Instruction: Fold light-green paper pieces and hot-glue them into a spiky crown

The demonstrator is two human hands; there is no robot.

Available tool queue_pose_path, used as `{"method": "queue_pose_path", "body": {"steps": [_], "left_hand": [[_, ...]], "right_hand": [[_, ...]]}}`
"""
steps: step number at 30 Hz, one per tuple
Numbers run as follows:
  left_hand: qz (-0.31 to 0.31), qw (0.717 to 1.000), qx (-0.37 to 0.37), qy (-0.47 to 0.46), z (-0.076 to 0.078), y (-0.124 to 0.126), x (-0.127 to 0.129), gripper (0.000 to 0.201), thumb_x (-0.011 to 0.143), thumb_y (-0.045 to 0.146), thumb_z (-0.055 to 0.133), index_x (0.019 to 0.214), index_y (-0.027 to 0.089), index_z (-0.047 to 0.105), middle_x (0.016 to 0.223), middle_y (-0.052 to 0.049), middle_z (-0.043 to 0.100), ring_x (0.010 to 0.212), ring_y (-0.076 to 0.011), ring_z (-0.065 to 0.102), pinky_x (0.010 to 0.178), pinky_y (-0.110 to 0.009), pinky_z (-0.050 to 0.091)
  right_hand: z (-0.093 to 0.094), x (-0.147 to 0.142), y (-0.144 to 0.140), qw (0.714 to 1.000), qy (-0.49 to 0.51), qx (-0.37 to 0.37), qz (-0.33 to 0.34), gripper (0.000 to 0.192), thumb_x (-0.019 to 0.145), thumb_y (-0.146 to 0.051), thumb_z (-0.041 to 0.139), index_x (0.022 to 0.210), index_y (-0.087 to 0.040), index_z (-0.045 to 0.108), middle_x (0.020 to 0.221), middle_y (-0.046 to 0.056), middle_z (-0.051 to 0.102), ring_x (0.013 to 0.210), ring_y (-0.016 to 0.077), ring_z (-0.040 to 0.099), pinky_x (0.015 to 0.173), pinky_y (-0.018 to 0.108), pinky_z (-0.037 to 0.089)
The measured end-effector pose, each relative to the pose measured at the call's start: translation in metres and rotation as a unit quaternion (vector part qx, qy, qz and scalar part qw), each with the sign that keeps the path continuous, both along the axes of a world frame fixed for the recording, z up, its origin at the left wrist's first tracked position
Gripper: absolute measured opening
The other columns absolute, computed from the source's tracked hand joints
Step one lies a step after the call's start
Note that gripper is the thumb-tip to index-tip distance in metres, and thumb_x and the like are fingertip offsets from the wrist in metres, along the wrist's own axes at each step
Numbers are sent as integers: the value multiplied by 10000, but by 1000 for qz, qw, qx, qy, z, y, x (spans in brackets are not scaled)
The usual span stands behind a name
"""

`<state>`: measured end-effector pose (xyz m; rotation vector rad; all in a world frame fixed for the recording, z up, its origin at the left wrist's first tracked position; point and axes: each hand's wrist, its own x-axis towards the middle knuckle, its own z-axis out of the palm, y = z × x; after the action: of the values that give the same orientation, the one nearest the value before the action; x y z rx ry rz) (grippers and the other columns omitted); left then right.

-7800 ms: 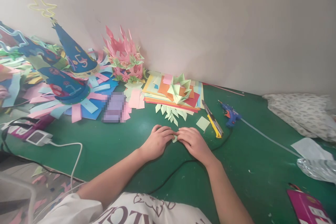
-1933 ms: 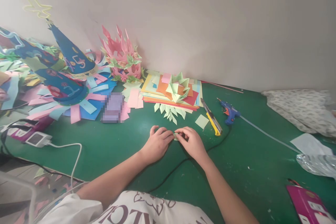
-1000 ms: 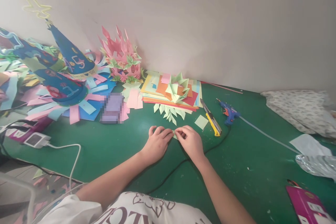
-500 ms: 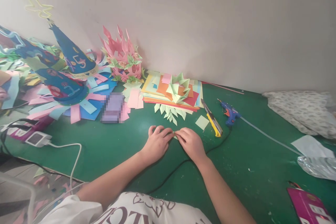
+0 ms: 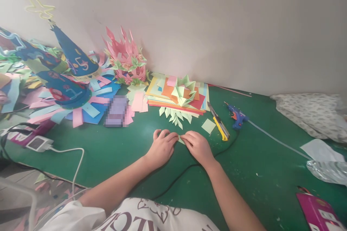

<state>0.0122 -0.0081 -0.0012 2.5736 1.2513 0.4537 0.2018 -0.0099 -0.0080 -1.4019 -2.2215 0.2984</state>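
A small piece of pale green paper (image 5: 181, 140) lies between my fingertips, mostly covered by them. My left hand (image 5: 162, 148) rests on the green tabletop, its index finger and thumb closed on the paper's left side. From the right, my right hand (image 5: 197, 148) pinches the same paper, its fingertips almost meeting the left ones. Just beyond the hands is a cluster of folded pale green paper leaves (image 5: 175, 116). A flat pale green paper square (image 5: 208, 126) lies right of them, beside a yellow utility knife (image 5: 221, 128).
A blue glue gun (image 5: 237, 117) with a trailing black cable lies to the right. Behind the leaves is a stack of coloured paper (image 5: 159, 95) topped by a green paper ring (image 5: 185, 92). Blue cone hats (image 5: 73, 52) and a pink paper crown (image 5: 127, 56) stand left.
My fingertips have shifted very slightly on the pale green paper, and a little more of it shows between them. Nothing else has visibly moved.
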Motion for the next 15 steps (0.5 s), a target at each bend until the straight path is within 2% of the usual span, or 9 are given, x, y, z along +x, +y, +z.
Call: {"method": "queue_pose_path", "body": {"steps": [15], "left_hand": [[-11, 1000, 12, 13, -1, 1, 0, 371, 842, 103, 420, 1160, 256, 536, 1211, -14, 592, 1094, -208, 453, 980, -439, 231]], "right_hand": [[2, 1, 0, 998, -53, 1, 24, 265, 944, -221, 396, 907, -198, 657, 800, 48, 604, 765, 165, 547, 690, 269, 421]]}}
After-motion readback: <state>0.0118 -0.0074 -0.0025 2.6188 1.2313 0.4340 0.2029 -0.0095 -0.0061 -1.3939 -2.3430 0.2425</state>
